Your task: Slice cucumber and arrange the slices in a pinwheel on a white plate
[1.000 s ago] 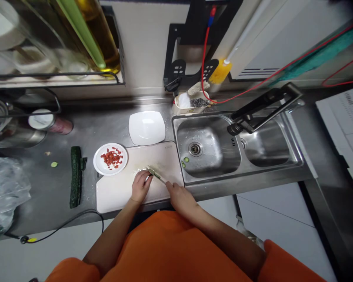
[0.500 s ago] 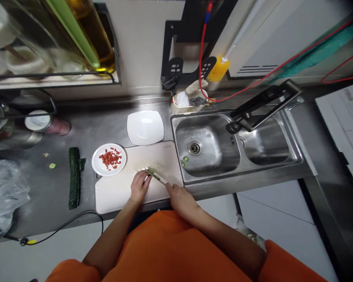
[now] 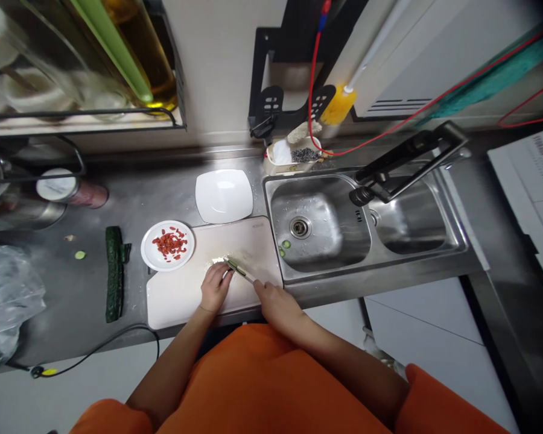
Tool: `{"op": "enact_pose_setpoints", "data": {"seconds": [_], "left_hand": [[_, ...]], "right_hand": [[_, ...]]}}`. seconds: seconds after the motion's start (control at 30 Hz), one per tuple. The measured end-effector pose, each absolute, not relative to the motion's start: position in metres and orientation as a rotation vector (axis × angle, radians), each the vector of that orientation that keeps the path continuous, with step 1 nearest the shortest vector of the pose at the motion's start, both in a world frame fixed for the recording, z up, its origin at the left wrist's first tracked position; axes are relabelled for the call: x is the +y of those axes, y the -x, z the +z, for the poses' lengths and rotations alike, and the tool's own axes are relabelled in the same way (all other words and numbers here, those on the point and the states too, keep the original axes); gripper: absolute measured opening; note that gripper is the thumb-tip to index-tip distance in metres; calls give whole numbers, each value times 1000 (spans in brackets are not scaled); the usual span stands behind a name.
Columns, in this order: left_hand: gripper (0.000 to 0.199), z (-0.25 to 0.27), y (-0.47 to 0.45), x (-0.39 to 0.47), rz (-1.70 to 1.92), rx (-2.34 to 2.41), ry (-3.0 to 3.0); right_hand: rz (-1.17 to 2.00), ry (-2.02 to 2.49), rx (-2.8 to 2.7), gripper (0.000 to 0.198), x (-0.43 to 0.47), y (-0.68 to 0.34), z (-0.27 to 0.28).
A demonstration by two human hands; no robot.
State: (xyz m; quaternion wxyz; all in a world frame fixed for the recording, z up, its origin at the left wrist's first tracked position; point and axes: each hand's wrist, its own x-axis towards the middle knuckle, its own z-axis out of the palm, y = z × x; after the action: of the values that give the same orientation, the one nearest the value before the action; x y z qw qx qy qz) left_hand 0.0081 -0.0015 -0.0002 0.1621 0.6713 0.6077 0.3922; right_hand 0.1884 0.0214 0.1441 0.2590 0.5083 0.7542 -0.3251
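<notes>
On the pale cutting board, my right hand is closed round the handle of a knife. The blade points up and left, with a greenish piece at or on it near my left fingertips. My left hand rests on the board, fingers curled together beside the blade tip. Whatever is under those fingers is hidden. Small pale bits lie just above them. A white plate of chopped red pieces overlaps the board's upper left corner. Behind the board is a square white plate.
A dark green cucumber lies left of the board, near a small green slice. The double sink adjoins the board's right side, with its faucet above. Green slices sit in the left basin. A plastic bag is far left.
</notes>
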Motion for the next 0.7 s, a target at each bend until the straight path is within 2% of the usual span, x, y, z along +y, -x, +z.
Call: {"op": "enact_pose_setpoints", "data": {"seconds": [0.7], "left_hand": [[15, 0, -7, 1, 1103, 1691, -1883]], "right_hand": [[-844, -1407, 2140, 38, 28, -171, 108]]}}
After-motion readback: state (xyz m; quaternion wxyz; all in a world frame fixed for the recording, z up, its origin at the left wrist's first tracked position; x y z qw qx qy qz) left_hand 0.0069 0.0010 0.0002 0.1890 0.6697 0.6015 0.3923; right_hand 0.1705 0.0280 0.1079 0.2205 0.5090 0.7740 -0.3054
